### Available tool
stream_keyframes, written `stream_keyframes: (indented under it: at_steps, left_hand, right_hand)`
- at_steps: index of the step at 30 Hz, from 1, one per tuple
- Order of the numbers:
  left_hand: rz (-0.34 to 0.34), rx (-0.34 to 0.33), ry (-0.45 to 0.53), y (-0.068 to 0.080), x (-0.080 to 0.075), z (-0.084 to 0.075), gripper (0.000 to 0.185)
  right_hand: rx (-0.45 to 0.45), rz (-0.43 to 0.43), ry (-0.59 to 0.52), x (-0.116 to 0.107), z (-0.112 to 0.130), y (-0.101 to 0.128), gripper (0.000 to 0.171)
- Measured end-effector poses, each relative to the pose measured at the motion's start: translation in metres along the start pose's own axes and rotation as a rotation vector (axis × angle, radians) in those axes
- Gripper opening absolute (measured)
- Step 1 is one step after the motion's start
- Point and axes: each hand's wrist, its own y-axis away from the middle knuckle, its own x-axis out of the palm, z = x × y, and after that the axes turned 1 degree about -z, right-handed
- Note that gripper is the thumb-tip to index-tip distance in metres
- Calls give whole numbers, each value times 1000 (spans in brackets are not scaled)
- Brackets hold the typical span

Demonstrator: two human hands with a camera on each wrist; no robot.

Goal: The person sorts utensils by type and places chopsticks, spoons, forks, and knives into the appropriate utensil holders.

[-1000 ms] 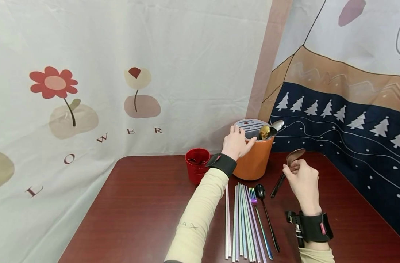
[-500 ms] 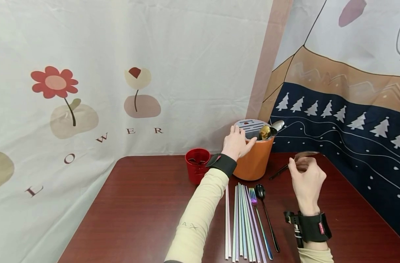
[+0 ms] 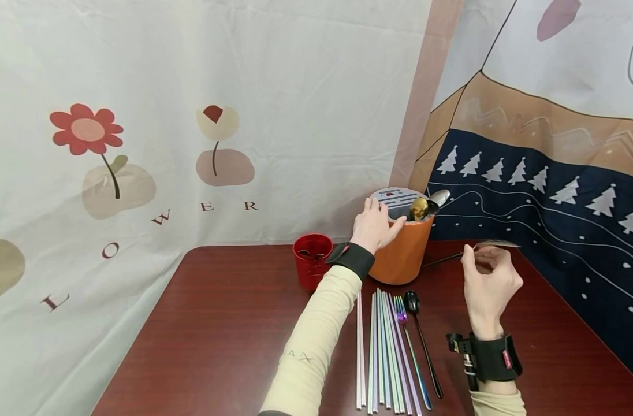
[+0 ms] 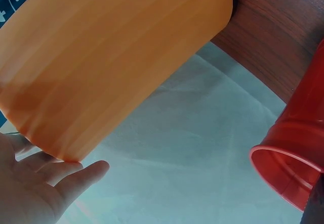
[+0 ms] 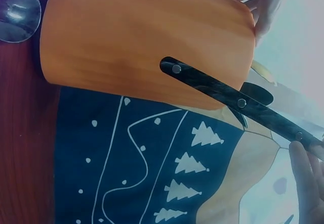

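Note:
My left hand (image 3: pixel 380 222) grips the rim of an orange cylindrical utensil holder (image 3: pixel 402 257), fingers over its top edge; the left wrist view shows the holder's wall (image 4: pixel 116 57) against my palm (image 4: pixel 40 191). A gold spoon (image 3: pixel 419 208) and a silver spoon (image 3: pixel 439 198) stick out of it. To the holder's right, my right hand (image 3: pixel 479 261) pinches a dark-handled spoon (image 3: pixel 495 244) held almost level, its handle pointing left at the holder. In the right wrist view that riveted handle (image 5: pixel 238 102) crosses in front of the orange holder (image 5: pixel 147 42).
A red cup (image 3: pixel 312 260) stands left of the holder on the dark red table (image 3: pixel 218 335). Several long pastel chopsticks (image 3: pixel 379 352), an iridescent fork (image 3: pixel 407 344) and a black spoon (image 3: pixel 421 341) lie side by side in front. Cloth backdrops close off the back and right.
My right hand has shifted right and slightly down, turning its spoon from steeply tilted to almost level. The left hand and holder have stayed put.

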Motion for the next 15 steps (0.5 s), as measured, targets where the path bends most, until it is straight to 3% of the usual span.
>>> stream_keyframes:
  at_steps: [15]
  left_hand:
    - [-14, -6, -9, 0, 2, -2, 68]
  right_hand:
    - [-16, -142, -213, 5, 3, 0, 29]
